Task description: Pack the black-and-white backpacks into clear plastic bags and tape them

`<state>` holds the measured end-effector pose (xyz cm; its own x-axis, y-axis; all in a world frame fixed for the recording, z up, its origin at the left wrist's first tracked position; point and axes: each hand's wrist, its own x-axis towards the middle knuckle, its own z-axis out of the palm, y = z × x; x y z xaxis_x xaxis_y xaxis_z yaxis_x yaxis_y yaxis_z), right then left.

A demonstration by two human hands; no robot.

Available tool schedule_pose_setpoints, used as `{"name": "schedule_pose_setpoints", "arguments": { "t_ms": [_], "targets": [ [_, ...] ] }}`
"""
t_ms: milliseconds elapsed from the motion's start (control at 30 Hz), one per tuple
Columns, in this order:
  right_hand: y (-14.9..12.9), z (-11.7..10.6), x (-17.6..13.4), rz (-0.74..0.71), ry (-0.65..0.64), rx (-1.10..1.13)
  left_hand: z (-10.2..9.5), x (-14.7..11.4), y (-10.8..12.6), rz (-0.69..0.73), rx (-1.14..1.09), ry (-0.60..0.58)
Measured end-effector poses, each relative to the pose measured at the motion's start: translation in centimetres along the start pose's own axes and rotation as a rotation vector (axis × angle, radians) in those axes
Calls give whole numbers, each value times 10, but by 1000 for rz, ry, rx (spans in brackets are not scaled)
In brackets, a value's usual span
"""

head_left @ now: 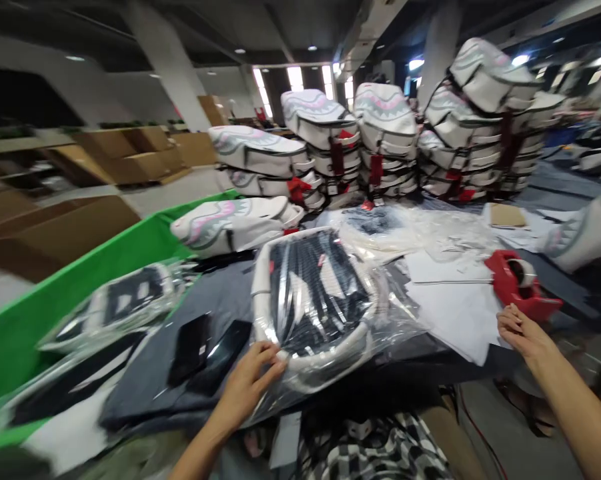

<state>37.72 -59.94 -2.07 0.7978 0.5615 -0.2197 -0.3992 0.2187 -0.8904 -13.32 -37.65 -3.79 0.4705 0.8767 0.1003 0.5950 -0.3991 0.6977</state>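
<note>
A white and black backpack (325, 287) lies in a clear plastic bag (395, 303) on the table before me, its padded back and straps facing up. My left hand (253, 377) rests at the bag's near left corner, thumb and fingers stretched and apart, touching the plastic. To the right, my right hand (523, 333) hangs just off the front of a red tape dispenser (523, 287), its fingers curled and pinched together. Whatever is between those fingertips is too small to make out. White paper sheets (455, 313) lie between the bag and the dispenser.
Two dark phones (190, 350) lie left of the bag. Bagged backpacks (125, 300) fill a green-lined trough (100, 260) on the left. Stacks of white backpacks (385, 127) with red tags stand along the back. Cardboard boxes (60, 227) sit beyond the trough.
</note>
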Motion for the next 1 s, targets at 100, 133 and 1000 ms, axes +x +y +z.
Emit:
{"name": "schedule_pose_setpoints", "arguments": {
  "t_ms": [100, 133, 1000],
  "targets": [
    [15, 78, -34, 118, -239, -132, -3, -7, 21, 15, 23, -47],
    [21, 106, -48, 106, -382, -251, -3, -7, 25, 23, 44, -66],
    [152, 323, -136, -681, -1506, -1665, -1, -1, 19, 19, 6, -94]
  ]
}}
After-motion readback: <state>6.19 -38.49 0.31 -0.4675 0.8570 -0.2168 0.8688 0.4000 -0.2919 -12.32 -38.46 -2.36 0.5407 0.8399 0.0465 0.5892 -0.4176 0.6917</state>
